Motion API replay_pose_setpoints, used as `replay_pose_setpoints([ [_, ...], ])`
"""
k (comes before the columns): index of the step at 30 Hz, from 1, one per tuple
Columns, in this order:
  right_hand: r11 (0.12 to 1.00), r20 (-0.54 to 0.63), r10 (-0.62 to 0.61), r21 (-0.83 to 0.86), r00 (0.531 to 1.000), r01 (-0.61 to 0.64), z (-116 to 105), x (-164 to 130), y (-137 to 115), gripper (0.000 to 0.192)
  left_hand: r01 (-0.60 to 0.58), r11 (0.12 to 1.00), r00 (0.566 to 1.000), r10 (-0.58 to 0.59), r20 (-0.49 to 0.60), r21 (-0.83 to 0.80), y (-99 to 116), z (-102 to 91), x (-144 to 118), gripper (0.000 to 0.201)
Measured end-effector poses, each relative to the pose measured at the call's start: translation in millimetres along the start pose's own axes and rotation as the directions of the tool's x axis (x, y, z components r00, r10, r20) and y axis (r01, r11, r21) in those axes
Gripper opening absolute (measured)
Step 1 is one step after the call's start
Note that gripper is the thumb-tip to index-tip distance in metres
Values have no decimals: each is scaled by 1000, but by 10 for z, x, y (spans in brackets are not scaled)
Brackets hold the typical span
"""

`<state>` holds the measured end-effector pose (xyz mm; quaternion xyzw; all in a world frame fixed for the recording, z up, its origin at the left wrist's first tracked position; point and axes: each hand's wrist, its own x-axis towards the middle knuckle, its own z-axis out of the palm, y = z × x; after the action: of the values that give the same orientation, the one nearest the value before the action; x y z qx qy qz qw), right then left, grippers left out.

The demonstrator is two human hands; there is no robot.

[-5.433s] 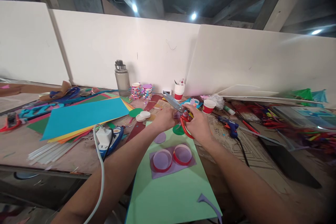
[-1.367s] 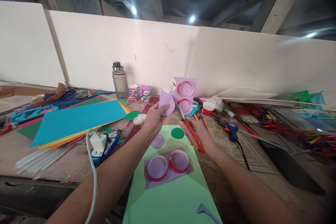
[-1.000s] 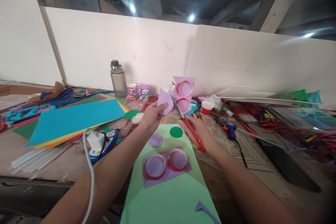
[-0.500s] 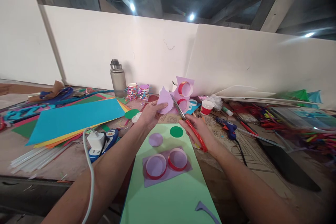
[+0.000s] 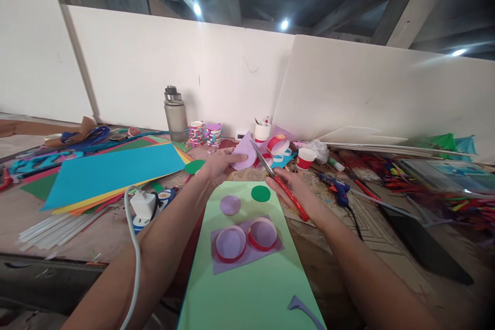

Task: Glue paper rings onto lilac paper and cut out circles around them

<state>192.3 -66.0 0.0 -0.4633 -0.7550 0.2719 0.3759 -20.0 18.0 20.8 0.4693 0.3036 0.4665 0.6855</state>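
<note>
Lilac paper piece (image 5: pixel 245 156) with the red rings (image 5: pixel 277 143) on it now sits lower and tipped nearly flat toward the bench's far edge; half a second ago it stood almost upright, rings facing the camera. Left hand (image 5: pixel 220 164) has dropped with it, fingers pinched on the rounded near edge of the paper. Right hand (image 5: pixel 291 192) is closed round the red handles of the scissors (image 5: pixel 276 177), steel blades slightly parted and set into the paper between the cut curve and the rings. Nothing else moved. Pale green sheet (image 5: pixel 251 278) lies flat at the near edge, matte, carrying a lilac rectangle (image 5: pixel 247 240) with two shallow red-rimmed rings, a loose lilac disc (image 5: pixel 230 204) and a green disc (image 5: pixel 261 193). Stack of coloured card, cyan on top (image 5: pixel 112 170), lies left of it; white plug adapter (image 5: pixel 144 204) with cable beside it. Blue glue gun (image 5: pixel 335 189) to the right, translucent bottle (image 5: pixel 175 114) by the far edge.
</note>
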Motion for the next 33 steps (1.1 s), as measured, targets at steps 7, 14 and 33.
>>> replay_pose_setpoints([
  [7,1000,7,8,0,1000,-8,-10,-4,-42,26,3,999,1000,-4,24,35,13,-21,-1,40],
  [14,999,-13,44,5,999,-44,24,-14,26,25,16,999,998,-18,60,43,15,-2,-16,38],
  [33,995,40,-34,-96,999,37,-70,-36,-120,33,-16,989,991,-4,135,144,63,-86,-8,31],
])
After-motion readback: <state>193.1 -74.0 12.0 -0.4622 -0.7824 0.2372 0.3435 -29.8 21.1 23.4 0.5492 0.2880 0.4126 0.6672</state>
